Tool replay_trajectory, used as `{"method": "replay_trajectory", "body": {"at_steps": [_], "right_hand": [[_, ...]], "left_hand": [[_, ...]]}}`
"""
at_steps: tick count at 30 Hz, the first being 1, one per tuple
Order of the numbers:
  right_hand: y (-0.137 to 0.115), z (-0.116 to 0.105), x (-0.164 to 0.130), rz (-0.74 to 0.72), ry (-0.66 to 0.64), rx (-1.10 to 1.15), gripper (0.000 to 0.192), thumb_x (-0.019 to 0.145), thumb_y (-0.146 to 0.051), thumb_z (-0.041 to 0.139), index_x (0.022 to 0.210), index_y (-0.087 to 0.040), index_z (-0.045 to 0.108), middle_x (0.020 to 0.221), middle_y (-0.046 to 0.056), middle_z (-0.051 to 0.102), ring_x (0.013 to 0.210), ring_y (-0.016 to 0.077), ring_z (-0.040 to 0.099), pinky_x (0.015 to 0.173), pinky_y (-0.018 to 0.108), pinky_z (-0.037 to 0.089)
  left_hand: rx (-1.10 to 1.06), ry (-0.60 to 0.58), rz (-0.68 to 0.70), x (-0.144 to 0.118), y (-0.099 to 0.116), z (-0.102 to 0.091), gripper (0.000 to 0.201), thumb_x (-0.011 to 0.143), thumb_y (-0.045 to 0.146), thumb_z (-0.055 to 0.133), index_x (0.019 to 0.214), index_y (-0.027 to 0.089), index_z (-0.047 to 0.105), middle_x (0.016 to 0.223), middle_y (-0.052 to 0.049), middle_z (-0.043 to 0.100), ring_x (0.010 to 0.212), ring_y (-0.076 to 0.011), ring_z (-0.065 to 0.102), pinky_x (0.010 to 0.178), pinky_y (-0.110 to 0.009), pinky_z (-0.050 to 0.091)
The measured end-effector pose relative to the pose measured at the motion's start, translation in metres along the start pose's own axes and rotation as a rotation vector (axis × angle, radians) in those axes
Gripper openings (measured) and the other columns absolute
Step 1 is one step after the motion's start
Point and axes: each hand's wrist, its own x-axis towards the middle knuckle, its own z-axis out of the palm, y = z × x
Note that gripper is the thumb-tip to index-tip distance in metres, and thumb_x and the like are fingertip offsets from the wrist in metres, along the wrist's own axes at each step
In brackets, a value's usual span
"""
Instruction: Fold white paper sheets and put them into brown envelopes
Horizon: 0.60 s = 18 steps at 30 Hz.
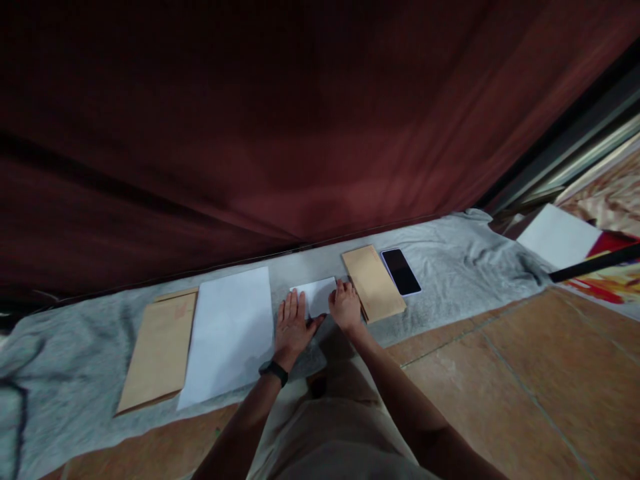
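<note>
A small folded sheet of white paper (320, 293) lies on the grey cloth in front of me. My left hand (291, 322) rests flat on its left end, fingers stretched out and thumb pointing right. At the paper's right edge, my right hand (346, 307) has its fingers curled in and pressed against it; the fingertips are partly hidden. Just right of that hand are brown envelopes (375, 281), stacked close to the knuckles. Left of my left hand lies a larger stack of white paper (227, 333).
More brown envelopes (159, 350) lie at the left, touching the white stack. A phone (401, 271) with a dark screen is beyond the right envelopes. The grey cloth (465, 267) runs along a dark red curtain (300, 133). Tiled floor (500, 380) borders it nearer me.
</note>
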Motion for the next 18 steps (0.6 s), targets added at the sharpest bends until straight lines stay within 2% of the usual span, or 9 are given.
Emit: {"method": "replay_trajectory", "body": {"at_steps": [6, 9, 12, 15, 17, 18], "right_hand": [[0.001, -0.010, 0.012, 0.148, -0.097, 0.200, 0.030, 0.093, -0.017, 0.051, 0.117, -0.007, 0.065, 0.105, 0.019, 0.072, 0.099, 0.0268, 0.067, 0.085, 0.033, 0.049], [0.002, -0.019, 0.012, 0.131, -0.151, 0.274, 0.021, 0.093, -0.021, 0.052, 0.096, -0.013, 0.071, 0.085, 0.009, 0.072, 0.078, 0.0201, 0.067, 0.068, 0.025, 0.046], [-0.008, -0.033, 0.007, 0.086, -0.179, 0.338, 0.025, 0.095, -0.024, 0.050, 0.084, -0.017, 0.071, 0.073, 0.002, 0.069, 0.068, 0.0154, 0.063, 0.060, 0.022, 0.040], [-0.028, -0.050, -0.001, 0.002, -0.174, 0.453, 0.027, 0.098, -0.030, 0.048, 0.094, -0.018, 0.072, 0.079, 0.002, 0.072, 0.072, 0.0151, 0.064, 0.063, 0.022, 0.044], [-0.039, -0.060, -0.006, -0.094, -0.156, 0.641, 0.035, 0.102, -0.038, 0.043, 0.109, -0.019, 0.072, 0.093, 0.004, 0.075, 0.082, 0.0165, 0.068, 0.072, 0.023, 0.050], [-0.041, -0.063, -0.008, -0.123, -0.132, 0.738, 0.040, 0.104, -0.042, 0.039, 0.117, -0.020, 0.070, 0.102, 0.006, 0.075, 0.091, 0.0174, 0.069, 0.078, 0.024, 0.052]], "left_hand": [[0.015, -0.026, 0.008, 0.001, -0.002, 0.001, 0.088, 0.093, 0.065, 0.051, 0.156, 0.005, 0.035, 0.163, -0.026, 0.032, 0.154, -0.0359, 0.028, 0.123, -0.055, 0.025], [-0.010, -0.031, -0.001, 0.000, 0.001, -0.006, 0.085, 0.092, 0.063, 0.052, 0.154, 0.005, 0.038, 0.162, -0.025, 0.034, 0.153, -0.0363, 0.029, 0.123, -0.056, 0.025], [-0.087, -0.005, -0.025, 0.000, 0.011, -0.022, 0.074, 0.095, 0.054, 0.052, 0.152, 0.008, 0.042, 0.160, -0.023, 0.039, 0.152, -0.0351, 0.032, 0.123, -0.058, 0.024], [-0.354, 0.044, -0.139, 0.007, 0.027, -0.042, 0.062, 0.095, 0.038, 0.054, 0.150, 0.011, 0.046, 0.158, -0.020, 0.044, 0.147, -0.0347, 0.039, 0.121, -0.057, 0.030], [-0.723, 0.093, -0.239, 0.016, 0.034, -0.052, 0.057, 0.094, 0.034, 0.056, 0.147, 0.012, 0.051, 0.153, -0.018, 0.051, 0.143, -0.0337, 0.044, 0.121, -0.056, 0.031], [-0.790, 0.099, -0.249, 0.022, 0.036, -0.055, 0.053, 0.097, 0.037, 0.051, 0.144, 0.012, 0.053, 0.148, -0.018, 0.056, 0.139, -0.0321, 0.049, 0.119, -0.054, 0.036]]}}
